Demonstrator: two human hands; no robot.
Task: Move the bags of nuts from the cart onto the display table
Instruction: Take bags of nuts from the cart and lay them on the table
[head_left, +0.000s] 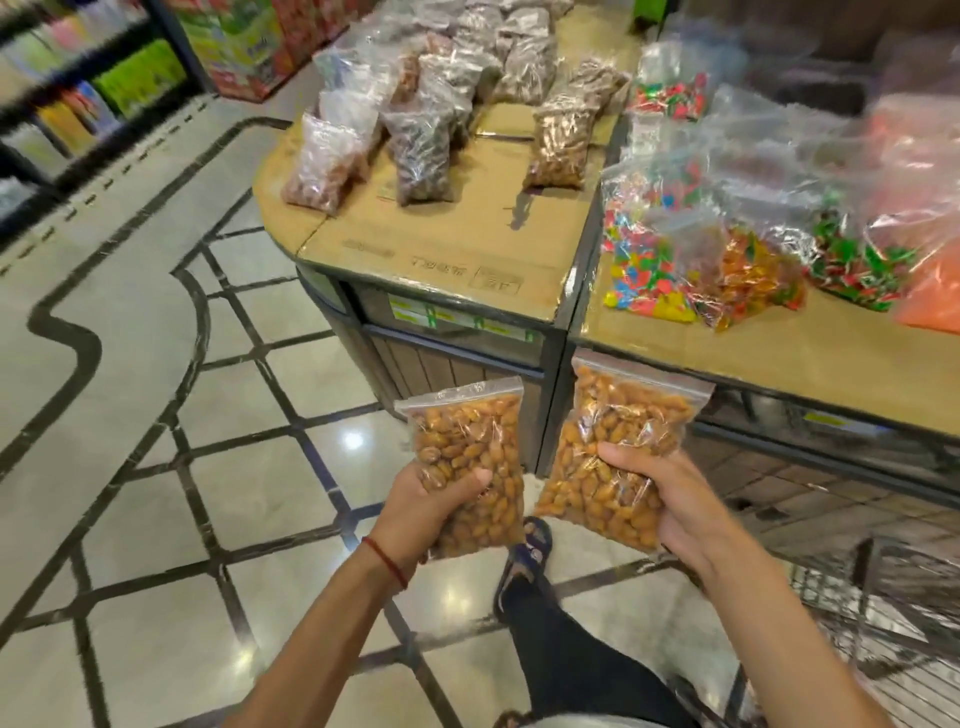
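Left hand (431, 501): lower centre; grips the left bag (470, 441), thumb across its front, fingers hidden behind it.
Right hand (662, 499): right of centre; grips the right bag (621, 426), thumb across its front, fingers hidden behind it.
Left bag: clear zip bag of orange-brown nuts, upright, held over the floor (156, 415) in front of the table (441, 239); no label seen.
Right bag: the same kind, tilted right, its top overlapping the table edge in the picture; not resting on it.
Table: centre to right, top covered in cardboard; print on the cardboard is too small and blurred to read; green and yellow edge tags unreadable.
Nut bags (421, 156): upper centre, on the cardboard; the far ones are blurred and overlap.
Candy bags (727, 260): right, on the table; the rightmost is cut off by the frame.
Cart (883, 623): lower right, wire mesh, cut off by the right and bottom edges; contents cannot be made out.
Shelves (78, 93): upper left, blurred; packaging unreadable.
Wrist thread (387, 561): red, on the left wrist.
Sandal (530, 545): below the bags, partly hidden by the left bag.
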